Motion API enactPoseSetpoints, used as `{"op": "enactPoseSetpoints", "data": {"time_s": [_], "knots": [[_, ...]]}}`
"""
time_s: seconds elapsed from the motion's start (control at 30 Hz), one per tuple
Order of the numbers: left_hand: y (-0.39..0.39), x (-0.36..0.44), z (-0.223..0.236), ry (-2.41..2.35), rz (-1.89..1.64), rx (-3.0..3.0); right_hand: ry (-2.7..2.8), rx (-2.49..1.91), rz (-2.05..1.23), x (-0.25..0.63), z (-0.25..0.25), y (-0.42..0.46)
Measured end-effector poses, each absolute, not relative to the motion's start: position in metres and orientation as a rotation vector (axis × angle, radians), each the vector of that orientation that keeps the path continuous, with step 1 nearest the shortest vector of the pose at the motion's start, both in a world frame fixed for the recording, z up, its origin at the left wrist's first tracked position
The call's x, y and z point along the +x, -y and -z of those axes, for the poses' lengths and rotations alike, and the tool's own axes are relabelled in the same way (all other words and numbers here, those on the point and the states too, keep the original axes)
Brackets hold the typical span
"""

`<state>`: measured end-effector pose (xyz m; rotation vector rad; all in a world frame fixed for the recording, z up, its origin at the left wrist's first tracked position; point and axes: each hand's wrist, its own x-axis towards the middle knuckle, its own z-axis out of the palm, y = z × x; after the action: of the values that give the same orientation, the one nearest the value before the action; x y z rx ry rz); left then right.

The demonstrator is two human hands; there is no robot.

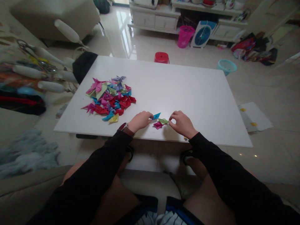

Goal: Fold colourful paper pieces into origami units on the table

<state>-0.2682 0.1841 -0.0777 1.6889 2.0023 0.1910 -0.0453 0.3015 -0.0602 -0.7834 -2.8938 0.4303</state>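
My left hand [142, 120] is closed, its fingertips pinching a blue folded paper piece [156, 116] just over the table's near side. Facing it, my right hand [182, 122] is closed too, thumb and finger pinching the tip of a light green folded paper piece [163, 121]. Below these, a magenta folded paper piece [157, 125] sits between my hands; whether it touches the green one I cannot tell. On the left of the white table [185, 90] lies a heap of colourful folded paper pieces [110, 97], some shaped like cranes, in pink, red, blue, green, purple and yellow.
A black box-like object [84, 66] stands at the table's far left corner, beside a rack with white padded ends [67, 30]. Beyond the far edge are a red stool [161, 57] and a light blue basket [227, 66]. A small sticker [186, 138] marks the near edge.
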Motion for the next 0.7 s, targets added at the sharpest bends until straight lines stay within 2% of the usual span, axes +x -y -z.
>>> {"op": "enactPoseSetpoints", "data": {"time_s": [0.3, 0.7], "knots": [[-0.184, -0.263, 0.084, -1.942, -0.072, 1.74, 2.983, -0.762, -0.392, -0.045, 0.064, -0.301], [-0.184, -0.255, 0.091, -1.903, -0.183, 1.84, 2.999, -0.747, -0.388, -0.045, 0.065, -0.3]]}}
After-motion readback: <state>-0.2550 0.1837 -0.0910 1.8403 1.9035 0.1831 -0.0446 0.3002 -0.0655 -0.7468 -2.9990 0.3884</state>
